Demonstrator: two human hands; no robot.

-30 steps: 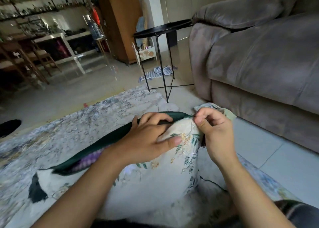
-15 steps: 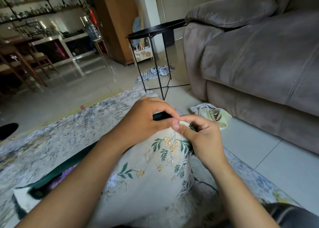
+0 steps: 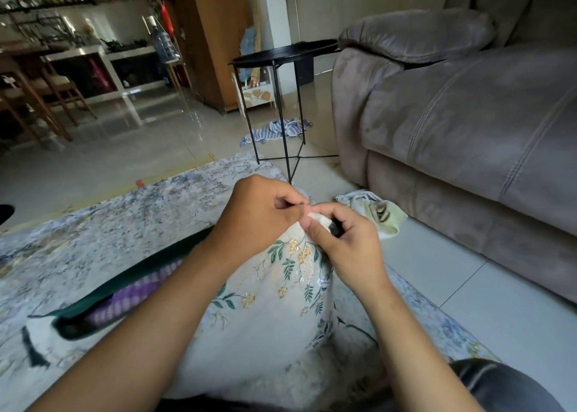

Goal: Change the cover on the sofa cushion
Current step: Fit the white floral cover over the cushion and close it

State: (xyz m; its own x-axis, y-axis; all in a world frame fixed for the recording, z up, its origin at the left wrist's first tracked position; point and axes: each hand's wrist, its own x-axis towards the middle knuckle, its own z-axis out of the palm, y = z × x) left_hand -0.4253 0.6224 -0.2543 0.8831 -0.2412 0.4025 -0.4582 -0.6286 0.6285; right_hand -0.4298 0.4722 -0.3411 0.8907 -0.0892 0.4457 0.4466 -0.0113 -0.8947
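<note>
2 forearms come in from the near edge, with a dark trouser leg [image 3: 499, 386] at the near right. Between them sits the cushion [image 3: 249, 333], lying on the rug [image 3: 125, 211] right in front of the person. It's in a pale cover [image 3: 281, 286] with green leaves and gold flowers. Along the cover's left edge a dark green band [image 3: 140, 274] gapes, and purple checked fabric [image 3: 134, 296] shows inside.

Both hands meet at the cushion's far corner. The left hand [image 3: 259, 215] has its fingers curled in, thumb and forefinger pinching the cover at a small dark bit — can't tell what that bit is. The right hand [image 3: 343, 246] is curled too, thumb and fingers pinching the white tip of the same corner, with something dark poking out between the fingers. The 2 hands are touching at the fingertips.

Just past the right hand, a crumpled pale cloth [image 3: 377, 216] lies on the tiled floor [image 3: 468, 286], near the base of the big grey-brown sofa [image 3: 468, 130] that fills the right side. Left of the sofa arm stands a black side table [image 3: 281, 55] on thin legs, with a blue striped cloth [image 3: 281, 129] on the floor behind them.

Farther back there's a wooden cabinet [image 3: 215, 37], a water bottle [image 3: 162, 44] beside it, and wooden chairs [image 3: 46, 96] at the far left — shelves above them are too blurry to read.
</note>
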